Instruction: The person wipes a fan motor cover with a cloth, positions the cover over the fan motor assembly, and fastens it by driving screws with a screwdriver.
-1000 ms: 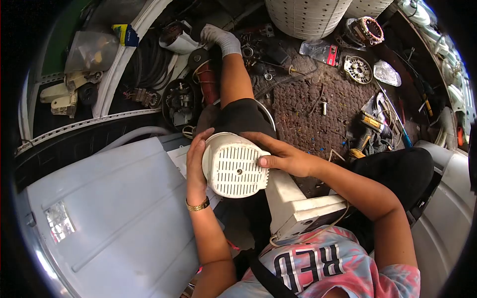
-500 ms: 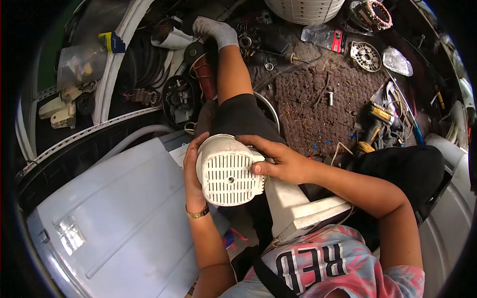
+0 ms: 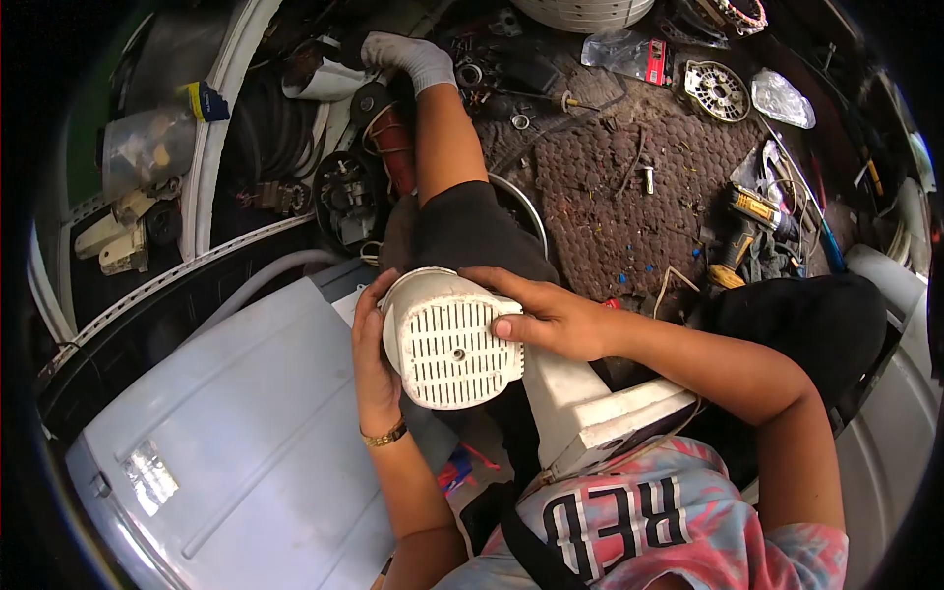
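Note:
A white vented motor housing (image 3: pixel 452 339), like the back of an electric fan's head, has rows of slots and a small hole in the middle of its face. It is held over my lap between both hands. My left hand (image 3: pixel 374 339) curls round its left side, with a gold watch (image 3: pixel 385 434) on the wrist. From the other side, my right hand (image 3: pixel 556 320) has its fingers over the top edge and the thumb on the slotted face. A white stand-like body (image 3: pixel 570 408) with a cord rests against my lap, just right of the housing; whether the two are joined is hidden.
To the left lies a large grey panel (image 3: pixel 265 423). On the floor ahead are a brown woven mat (image 3: pixel 610 206), a yellow and black cordless drill (image 3: pixel 747 231), a round metal end plate (image 3: pixel 716 90) and a perforated white tub (image 3: pixel 585 10). A shelf frame (image 3: pixel 211 138) stands at the left.
The view has shifted slightly, moving the floor items up and left in the picture. Both hands keep their hold on the housing, with hardly any change in grip.

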